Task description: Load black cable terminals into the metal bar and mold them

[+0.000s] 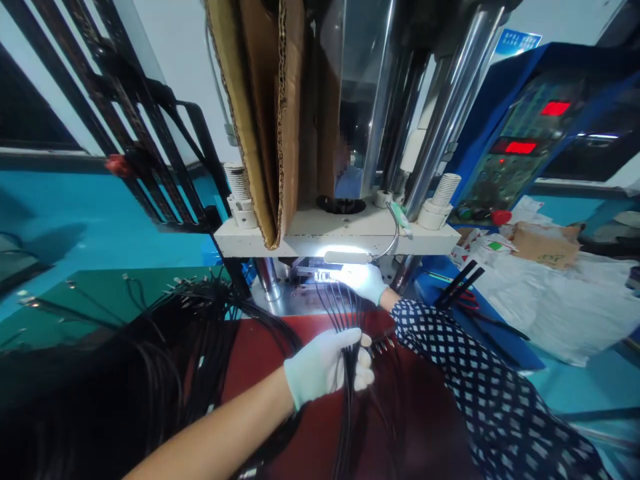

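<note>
My left hand (330, 363), in a white glove, is closed around a bundle of black cables (346, 413) above the red-brown tabletop. From there the cables fan upward to a row of pale connector ends (326, 276) at the opening of the press. My right hand (363, 280), gloved too, reaches under the press plate and touches the right side of that row. Its fingers look pinched together, but glare hides what is between them. Just above it, a bright lamp (347, 257) is fixed along the front edge of the cream press plate (310, 243).
More black cables (200, 300) are heaped at the left. Cardboard (270, 133) stands on the press plate. To the right are a blue control box (520, 127) with red displays, a blue tray (500, 343) with tools, and white plastic bags (565, 300).
</note>
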The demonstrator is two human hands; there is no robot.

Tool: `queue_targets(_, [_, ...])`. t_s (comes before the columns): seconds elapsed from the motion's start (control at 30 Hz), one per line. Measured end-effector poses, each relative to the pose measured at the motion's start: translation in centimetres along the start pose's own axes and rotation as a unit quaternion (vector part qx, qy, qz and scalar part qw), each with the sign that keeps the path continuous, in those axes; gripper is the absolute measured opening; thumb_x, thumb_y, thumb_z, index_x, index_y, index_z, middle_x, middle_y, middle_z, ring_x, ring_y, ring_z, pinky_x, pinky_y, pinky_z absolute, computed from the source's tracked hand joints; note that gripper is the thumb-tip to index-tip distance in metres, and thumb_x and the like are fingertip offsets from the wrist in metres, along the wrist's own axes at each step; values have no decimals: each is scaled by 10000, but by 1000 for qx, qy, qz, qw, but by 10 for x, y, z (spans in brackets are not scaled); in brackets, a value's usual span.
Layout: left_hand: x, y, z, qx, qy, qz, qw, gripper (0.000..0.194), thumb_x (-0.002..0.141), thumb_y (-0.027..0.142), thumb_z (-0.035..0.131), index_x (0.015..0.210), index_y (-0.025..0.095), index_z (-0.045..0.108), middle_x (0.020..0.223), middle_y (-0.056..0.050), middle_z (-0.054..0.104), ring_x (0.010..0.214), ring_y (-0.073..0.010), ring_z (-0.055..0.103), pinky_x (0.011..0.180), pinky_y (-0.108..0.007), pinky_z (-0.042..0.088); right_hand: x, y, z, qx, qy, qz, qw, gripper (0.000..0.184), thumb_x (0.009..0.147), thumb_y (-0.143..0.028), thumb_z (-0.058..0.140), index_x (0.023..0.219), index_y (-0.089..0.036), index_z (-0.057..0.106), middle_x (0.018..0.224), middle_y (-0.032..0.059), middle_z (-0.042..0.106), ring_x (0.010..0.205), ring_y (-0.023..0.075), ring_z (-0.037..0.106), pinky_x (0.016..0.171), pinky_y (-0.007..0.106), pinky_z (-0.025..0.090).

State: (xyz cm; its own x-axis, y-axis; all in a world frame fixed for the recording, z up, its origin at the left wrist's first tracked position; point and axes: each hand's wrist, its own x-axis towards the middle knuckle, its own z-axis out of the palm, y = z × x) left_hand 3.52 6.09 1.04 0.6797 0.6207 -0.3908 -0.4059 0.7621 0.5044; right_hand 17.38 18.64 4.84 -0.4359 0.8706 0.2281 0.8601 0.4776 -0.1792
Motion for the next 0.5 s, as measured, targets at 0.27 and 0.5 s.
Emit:
queue_targets(0.27, [-29, -58, 18, -53, 22, 82, 995, 350, 784, 394, 779, 888, 122, 584, 473, 114, 325, 362, -24, 239, 365, -150, 220, -56, -54, -11, -26, -47, 55, 997, 691, 861, -800, 405, 887, -197, 743, 834, 94, 724, 812, 236, 657, 770, 335, 465])
queue_targets(0.5, [-78, -105, 29, 5, -27, 132, 991, 344, 869, 461, 680, 908, 125, 619, 502, 101, 315, 375, -15, 210, 386, -161, 211, -39, -27, -9, 1, -122, 75, 990, 667, 946, -712, 317, 1071, -198, 723, 1000, 92, 725, 931, 216, 644, 814, 304, 455])
